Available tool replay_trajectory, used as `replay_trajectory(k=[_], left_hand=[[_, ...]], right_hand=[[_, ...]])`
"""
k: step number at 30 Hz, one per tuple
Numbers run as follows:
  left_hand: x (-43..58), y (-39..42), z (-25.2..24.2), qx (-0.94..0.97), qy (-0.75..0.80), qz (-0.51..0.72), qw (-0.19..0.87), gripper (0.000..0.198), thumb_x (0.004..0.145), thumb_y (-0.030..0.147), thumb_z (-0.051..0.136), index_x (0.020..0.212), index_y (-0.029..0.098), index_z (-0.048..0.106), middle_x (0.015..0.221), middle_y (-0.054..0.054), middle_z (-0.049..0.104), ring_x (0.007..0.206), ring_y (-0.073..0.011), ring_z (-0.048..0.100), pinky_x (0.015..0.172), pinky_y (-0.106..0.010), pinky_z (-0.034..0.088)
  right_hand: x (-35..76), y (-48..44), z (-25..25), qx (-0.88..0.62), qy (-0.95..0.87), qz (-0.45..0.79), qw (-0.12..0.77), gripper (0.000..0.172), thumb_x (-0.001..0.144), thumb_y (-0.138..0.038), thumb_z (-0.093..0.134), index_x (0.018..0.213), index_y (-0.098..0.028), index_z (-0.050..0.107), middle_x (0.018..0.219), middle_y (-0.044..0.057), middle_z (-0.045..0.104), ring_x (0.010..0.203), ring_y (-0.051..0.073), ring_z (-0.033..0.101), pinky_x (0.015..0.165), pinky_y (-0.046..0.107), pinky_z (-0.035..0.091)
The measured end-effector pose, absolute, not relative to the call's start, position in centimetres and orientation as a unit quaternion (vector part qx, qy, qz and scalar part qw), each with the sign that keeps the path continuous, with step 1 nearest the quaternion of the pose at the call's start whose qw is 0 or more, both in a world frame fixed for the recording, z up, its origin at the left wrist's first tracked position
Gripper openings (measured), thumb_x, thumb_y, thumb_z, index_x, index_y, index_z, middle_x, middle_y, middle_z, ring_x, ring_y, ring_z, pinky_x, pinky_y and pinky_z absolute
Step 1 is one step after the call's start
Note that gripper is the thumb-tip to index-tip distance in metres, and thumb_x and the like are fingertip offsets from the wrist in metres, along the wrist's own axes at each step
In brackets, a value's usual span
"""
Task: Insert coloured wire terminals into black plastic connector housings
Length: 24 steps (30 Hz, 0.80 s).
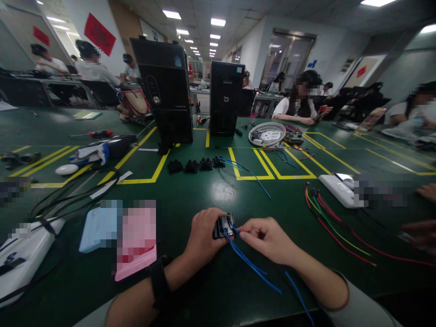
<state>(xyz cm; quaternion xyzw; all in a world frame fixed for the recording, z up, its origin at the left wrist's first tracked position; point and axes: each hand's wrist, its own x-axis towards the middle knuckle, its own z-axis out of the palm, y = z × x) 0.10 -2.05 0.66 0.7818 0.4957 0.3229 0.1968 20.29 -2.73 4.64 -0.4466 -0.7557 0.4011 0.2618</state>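
My left hand (207, 230) is closed around a small black electrical part (225, 226) with a pale inner face, held just above the green table (218, 195). Blue wires (248, 258) come out of that part and trail toward me. Between thumb and forefinger, my right hand (267, 237) pinches a blue wire at the part's right side. The wire's tip is hidden at the part. Another blue wire end (296, 290) lies below my right forearm. Farther back, several similar black parts (191, 166) sit in a row, the rightmost with wires attached.
Two black computer towers (170, 91) stand at the back. Behind right is a white basket (267, 134). Red, yellow and green wires (327, 213) lie at right near a white device (340, 190). A pink item (136, 240) and blue item (98, 229) lie left. People sit beyond.
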Motion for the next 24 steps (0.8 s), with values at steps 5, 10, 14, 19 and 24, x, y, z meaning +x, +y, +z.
replay_trajectory(k=[5, 10, 14, 19, 24], left_hand=[[0.1, -2.0, 0.6, 0.783, 0.492, 0.329, 0.192, 0.041, 0.067, 0.035, 0.072, 0.101, 0.023, 0.053, 0.102, -0.004, 0.059, 0.094, -0.0237, 0.053, 0.082, -0.038, 0.037], [0.0, -2.1, 0.7, 0.784, 0.489, 0.329, 0.193, 0.041, 0.067, 0.035, 0.072, 0.101, 0.023, 0.053, 0.101, -0.004, 0.059, 0.093, -0.0236, 0.053, 0.081, -0.037, 0.038], [0.0, -2.1, 0.8, 0.784, 0.491, 0.323, 0.197, 0.041, 0.067, 0.035, 0.072, 0.101, 0.023, 0.053, 0.101, -0.004, 0.059, 0.093, -0.0236, 0.053, 0.081, -0.037, 0.038], [0.0, -2.1, 0.8, 0.779, 0.497, 0.325, 0.201, 0.043, 0.065, 0.036, 0.073, 0.101, 0.024, 0.053, 0.101, -0.003, 0.060, 0.094, -0.0243, 0.054, 0.081, -0.038, 0.038], [0.1, -2.1, 0.9, 0.780, 0.498, 0.321, 0.199, 0.041, 0.067, 0.035, 0.072, 0.101, 0.024, 0.054, 0.100, -0.003, 0.060, 0.093, -0.0239, 0.054, 0.081, -0.037, 0.038]], right_hand=[[20.1, -2.9, 4.7, -0.432, -0.754, 0.415, 0.269, 0.024, 0.083, -0.032, 0.056, 0.082, -0.011, 0.068, 0.048, -0.007, 0.038, 0.043, 0.006, 0.033, 0.043, 0.020, 0.025], [20.3, -2.8, 4.7, -0.422, -0.759, 0.428, 0.251, 0.026, 0.083, -0.034, 0.056, 0.084, -0.010, 0.067, 0.050, -0.006, 0.040, 0.045, 0.006, 0.033, 0.044, 0.020, 0.025], [20.8, -2.6, 4.4, -0.423, -0.771, 0.422, 0.221, 0.025, 0.084, -0.033, 0.055, 0.086, -0.012, 0.067, 0.051, -0.006, 0.040, 0.045, 0.006, 0.033, 0.044, 0.020, 0.025], [21.2, -2.5, 4.7, -0.446, -0.771, 0.404, 0.208, 0.024, 0.085, -0.033, 0.054, 0.084, -0.013, 0.067, 0.051, -0.006, 0.040, 0.045, 0.006, 0.033, 0.044, 0.020, 0.024], [21.1, -2.6, 5.3, -0.456, -0.763, 0.405, 0.214, 0.025, 0.085, -0.034, 0.054, 0.083, -0.013, 0.067, 0.049, -0.006, 0.038, 0.045, 0.006, 0.032, 0.044, 0.019, 0.024]])
